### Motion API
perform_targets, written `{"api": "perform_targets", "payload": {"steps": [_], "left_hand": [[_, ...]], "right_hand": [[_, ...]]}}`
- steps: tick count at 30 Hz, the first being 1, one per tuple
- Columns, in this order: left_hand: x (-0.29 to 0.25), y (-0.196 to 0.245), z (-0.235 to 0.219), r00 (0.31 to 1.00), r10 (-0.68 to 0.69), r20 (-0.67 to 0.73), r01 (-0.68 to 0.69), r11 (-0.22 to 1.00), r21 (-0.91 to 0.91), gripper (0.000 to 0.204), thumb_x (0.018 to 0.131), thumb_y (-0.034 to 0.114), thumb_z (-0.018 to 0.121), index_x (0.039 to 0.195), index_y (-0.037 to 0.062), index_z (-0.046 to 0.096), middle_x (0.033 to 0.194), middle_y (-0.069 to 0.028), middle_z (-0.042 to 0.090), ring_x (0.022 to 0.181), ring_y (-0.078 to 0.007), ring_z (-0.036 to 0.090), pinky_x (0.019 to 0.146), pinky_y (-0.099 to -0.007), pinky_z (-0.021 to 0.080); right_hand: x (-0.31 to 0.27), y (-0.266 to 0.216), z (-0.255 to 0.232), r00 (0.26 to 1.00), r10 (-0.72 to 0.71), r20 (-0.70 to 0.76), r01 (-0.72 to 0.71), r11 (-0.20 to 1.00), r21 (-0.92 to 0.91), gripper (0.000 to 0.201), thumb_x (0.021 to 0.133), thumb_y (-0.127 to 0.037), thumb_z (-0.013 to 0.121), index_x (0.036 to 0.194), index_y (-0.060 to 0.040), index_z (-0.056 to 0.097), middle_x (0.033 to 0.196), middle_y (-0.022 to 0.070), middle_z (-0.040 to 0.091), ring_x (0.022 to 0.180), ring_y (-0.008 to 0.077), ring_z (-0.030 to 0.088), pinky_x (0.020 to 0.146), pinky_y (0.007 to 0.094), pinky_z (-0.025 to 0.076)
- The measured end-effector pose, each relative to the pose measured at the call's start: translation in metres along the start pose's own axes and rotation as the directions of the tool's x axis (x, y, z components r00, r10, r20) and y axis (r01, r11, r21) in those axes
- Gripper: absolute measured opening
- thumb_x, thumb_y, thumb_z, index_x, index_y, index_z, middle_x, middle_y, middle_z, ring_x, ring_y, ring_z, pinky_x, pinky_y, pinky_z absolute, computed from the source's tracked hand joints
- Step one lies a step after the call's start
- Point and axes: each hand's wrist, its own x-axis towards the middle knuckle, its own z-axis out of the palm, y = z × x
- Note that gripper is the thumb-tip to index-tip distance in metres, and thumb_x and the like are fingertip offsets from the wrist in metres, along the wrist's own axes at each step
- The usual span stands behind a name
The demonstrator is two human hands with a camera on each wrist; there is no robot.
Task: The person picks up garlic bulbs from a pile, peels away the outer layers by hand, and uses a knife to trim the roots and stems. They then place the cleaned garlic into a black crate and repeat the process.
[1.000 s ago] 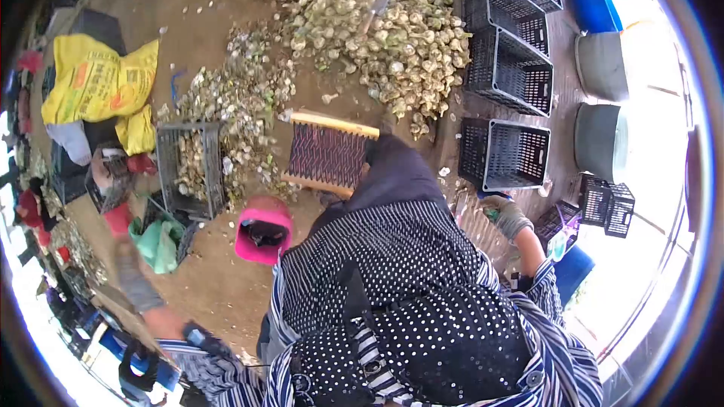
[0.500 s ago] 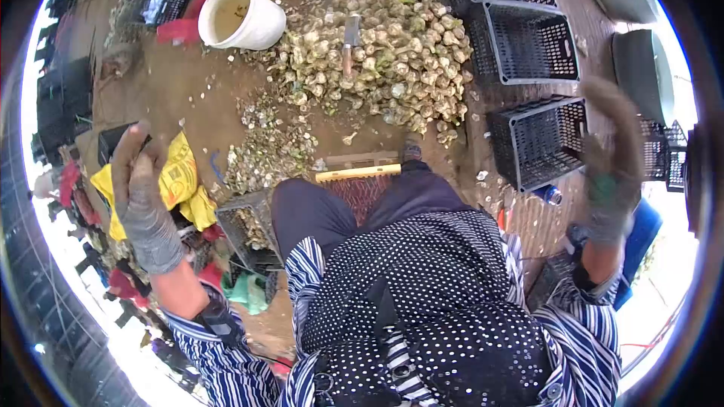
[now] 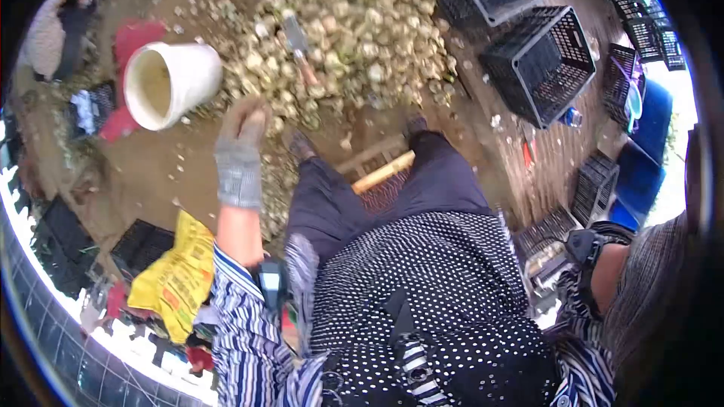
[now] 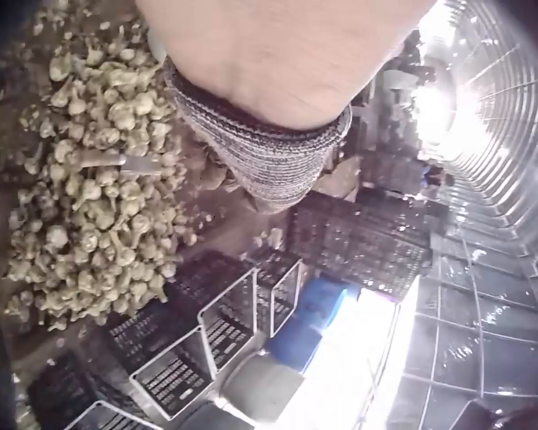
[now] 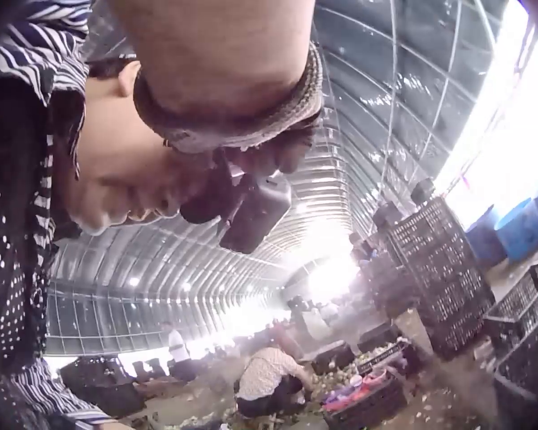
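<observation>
My left hand (image 3: 241, 154), in a grey knitted glove with brownish fingers, reaches forward over the floor beside a pile of garlic bulbs (image 3: 362, 38); nothing shows in its grasp. In the left wrist view the glove cuff (image 4: 260, 152) hides most of the fingers. On the pile lies a cleaver (image 3: 295, 34) with a wooden handle, apart from the hand. My right hand (image 5: 291, 148) is raised in front of the face, close to a dark head-worn device (image 5: 255, 215). Its glove (image 3: 652, 279) fills the right edge of the head view, where the fingers are hidden; I cannot tell their grip.
A white bucket (image 3: 192, 83) stands left of the pile. Black plastic crates (image 3: 528, 68) line the right side. A yellow sack (image 3: 181, 279) lies at the lower left. Between my legs is a wood-framed woven seat (image 3: 385, 173). Farther off, a person (image 5: 269, 376) crouches.
Both hands have come up from low at my sides. The left has since swung inward toward the pile, while the right has moved close to the head. The head view has turned and shifted.
</observation>
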Motion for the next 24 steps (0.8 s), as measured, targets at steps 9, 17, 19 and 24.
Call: {"api": "perform_targets", "payload": {"steps": [9, 17, 19, 24], "left_hand": [[0.027, -0.132, 0.075, 0.942, -0.329, 0.072, 0.336, 0.925, -0.179, 0.025, 0.086, 0.008, 0.058, 0.11, 0.0009, 0.059, 0.103, -0.0068, 0.062, 0.093, -0.0142, 0.06, 0.08, -0.0265, 0.049], [0.05, -0.238, 0.137, 0.943, -0.301, 0.14, 0.326, 0.918, -0.226, 0.032, 0.084, 0.02, 0.063, 0.109, 0.002, 0.059, 0.099, -0.0075, 0.062, 0.087, -0.0166, 0.06, 0.076, -0.0309, 0.05], [0.038, -0.275, 0.123, 0.967, -0.214, 0.138, 0.248, 0.912, -0.327, 0.031, 0.083, 0.019, 0.064, 0.107, 0.001, 0.059, 0.099, -0.0083, 0.062, 0.087, -0.0176, 0.061, 0.078, -0.0307, 0.051], [0.052, -0.241, 0.129, 0.923, -0.381, 0.052, 0.384, 0.909, -0.16, 0.042, 0.085, 0.026, 0.062, 0.117, -0.0005, 0.055, 0.107, -0.0098, 0.061, 0.097, -0.0183, 0.06, 0.083, -0.0298, 0.05]], "right_hand": [[-0.063, 0.13, 0.108, 0.935, 0.341, 0.099, -0.352, 0.928, 0.122, 0.043, 0.085, -0.014, 0.055, 0.125, 0.001, 0.048, 0.113, 0.014, 0.059, 0.104, 0.0231, 0.056, 0.093, 0.0341, 0.044], [-0.094, 0.235, 0.154, 0.929, 0.309, 0.204, -0.349, 0.914, 0.204, 0.045, 0.084, -0.015, 0.055, 0.125, 0.002, 0.048, 0.111, 0.014, 0.059, 0.101, 0.023, 0.057, 0.09, 0.0333, 0.044], [-0.117, 0.225, 0.181, 0.942, 0.285, 0.178, -0.32, 0.921, 0.222, 0.045, 0.084, -0.015, 0.055, 0.125, 0.0022, 0.048, 0.11, 0.0139, 0.06, 0.1, 0.023, 0.058, 0.09, 0.0331, 0.045], [-0.136, 0.258, 0.187, 0.926, 0.354, 0.132, -0.376, 0.897, 0.232, 0.046, 0.083, -0.016, 0.055, 0.125, 0.0028, 0.048, 0.108, 0.0139, 0.06, 0.098, 0.0229, 0.058, 0.088, 0.0326, 0.045]]}}
